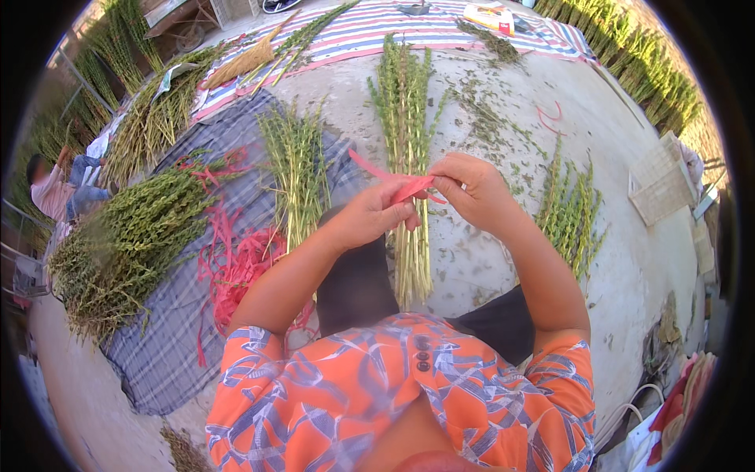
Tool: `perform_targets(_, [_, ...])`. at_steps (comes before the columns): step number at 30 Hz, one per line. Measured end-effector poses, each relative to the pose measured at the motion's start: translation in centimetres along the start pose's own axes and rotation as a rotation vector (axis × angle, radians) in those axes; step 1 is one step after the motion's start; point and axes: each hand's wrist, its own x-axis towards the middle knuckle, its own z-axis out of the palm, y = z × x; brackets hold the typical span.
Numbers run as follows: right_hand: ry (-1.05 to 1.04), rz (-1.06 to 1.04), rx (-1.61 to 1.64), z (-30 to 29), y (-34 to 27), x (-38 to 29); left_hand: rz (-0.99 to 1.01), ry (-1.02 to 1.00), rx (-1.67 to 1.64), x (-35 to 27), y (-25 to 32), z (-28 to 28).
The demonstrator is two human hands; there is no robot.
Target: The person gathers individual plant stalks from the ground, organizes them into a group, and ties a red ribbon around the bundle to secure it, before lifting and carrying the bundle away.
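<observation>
Both hands meet in front of me over a bundle of cut sesame-like stalks [407, 112], which lies on the concrete with its leafy tops pointing away. A pink plastic strip [377, 167] runs between my left hand [380, 212] and my right hand [472, 187]. The left fingers pinch it, with one free end trailing up and left. My right thumb and fingertips grip it near its other end. A second stalk bundle [298, 171] lies left of my left forearm. Beside that, a tangled heap of pink strips [242, 265] rests partly on a plaid cloth [159, 348].
A large pile of leafy stalks [135, 248] covers the cloth's left side. Another small bundle [569, 212] lies at the right, near a plastic crate [660, 177]. Beyond are a straw broom [245, 62] and a striped tarp [354, 35]. A person [71, 186] sits far left.
</observation>
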Motion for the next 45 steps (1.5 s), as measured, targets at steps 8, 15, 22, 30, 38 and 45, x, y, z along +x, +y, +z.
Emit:
perform_targets(8, [0.313,0.709,0.221,-7.3,9.3,-9.3,-0.244,0.159,-0.012,0.0,0.7,-0.4])
perform_targets(15, [-0.029,0.721,0.649,-2.5,7.0,-11.6,-0.027,0.272,1.038,2.6,-1.1,-1.0])
perform_targets(22, [0.284,0.659,1.648,5.3,10.9,-7.6,-0.31,-0.224,1.266,7.5,-3.2,1.8])
perform_targets(30, [0.398,0.528,2.03,3.3,24.4,-6.5,-0.284,-0.167,0.981,14.8,-9.3,-5.6])
perform_targets(38, [0.65,1.201,1.045,5.7,43.8,-7.1,-0.75,0.529,0.469,22.7,-28.4,-23.9])
perform_targets(45, [0.404,1.325,0.975,13.5,56.7,-1.2,-0.727,0.984,-0.106,29.6,-40.7,-30.6])
